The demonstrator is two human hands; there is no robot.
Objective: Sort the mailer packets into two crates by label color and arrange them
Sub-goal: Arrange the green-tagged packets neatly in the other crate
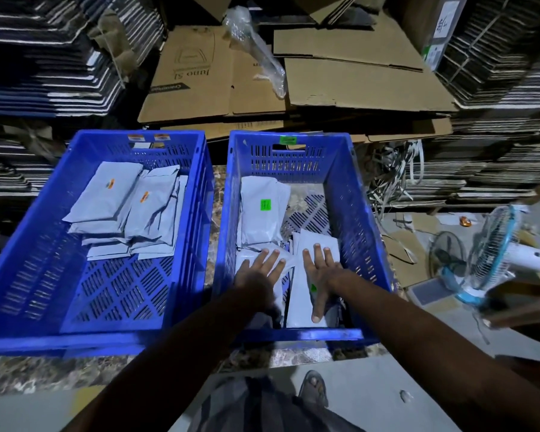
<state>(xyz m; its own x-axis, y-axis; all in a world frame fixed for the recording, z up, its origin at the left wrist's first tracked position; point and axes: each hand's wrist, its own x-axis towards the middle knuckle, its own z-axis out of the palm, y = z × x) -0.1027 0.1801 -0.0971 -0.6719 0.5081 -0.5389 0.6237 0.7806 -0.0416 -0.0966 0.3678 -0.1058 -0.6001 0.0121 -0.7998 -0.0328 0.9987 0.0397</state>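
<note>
Two blue crates stand side by side. The left crate (38, 244) holds several grey mailer packets with orange labels (106, 198) stacked at its far end. The right crate (356, 213) carries a green tag on its far wall and holds a packet with a green label (262, 213) at the back left. My left hand (259, 272) lies flat, fingers spread, on a grey packet (247, 255) at the near left. My right hand (320, 275) presses flat on another grey packet (300, 300) whose green label peeks out beside my palm.
Flattened cardboard boxes (293, 82) and stacks of sheets rise behind the crates. A table fan (493, 254) and a second fan lie on the floor at right. The crates rest on a marbled slab (44, 372). My sandalled foot (314, 388) shows below.
</note>
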